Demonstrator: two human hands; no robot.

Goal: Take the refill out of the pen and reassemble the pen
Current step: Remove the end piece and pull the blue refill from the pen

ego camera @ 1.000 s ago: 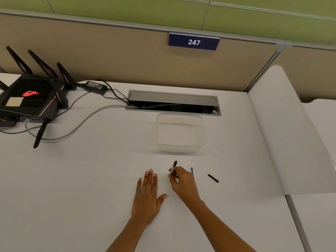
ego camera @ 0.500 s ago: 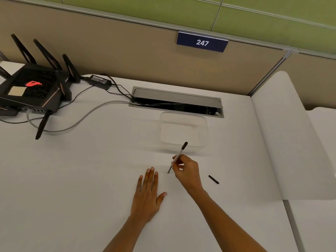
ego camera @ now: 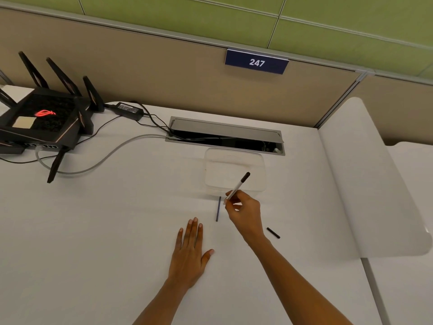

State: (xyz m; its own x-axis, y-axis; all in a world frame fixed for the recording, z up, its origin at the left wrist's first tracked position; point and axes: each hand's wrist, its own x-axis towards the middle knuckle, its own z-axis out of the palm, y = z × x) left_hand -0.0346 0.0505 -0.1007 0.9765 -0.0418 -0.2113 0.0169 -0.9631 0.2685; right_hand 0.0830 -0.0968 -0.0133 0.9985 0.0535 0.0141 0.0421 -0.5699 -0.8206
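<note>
One refill (ego camera: pixel 218 209) lies out at frame centre; my right hand (ego camera: pixel 246 213) pinches the pen (ego camera: pixel 237 186), left hand (ego camera: pixel 190 250) flat, cap (ego camera: pixel 273 232) next.

An office cubicle: a white desk (ego camera: pixel 93 231) backed by a tan fabric partition (ego camera: pixel 164 73) bearing a blue number plate (ego camera: pixel 256 62) reading 247, with a recessed cable hatch (ego camera: pixel 225 135) and a black router (ego camera: pixel 44 118) with antennas.

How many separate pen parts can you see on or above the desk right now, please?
3: the pen barrel held up in the right hand, the blue refill lying just left of that hand, and a small black piece lying to its right.
</note>
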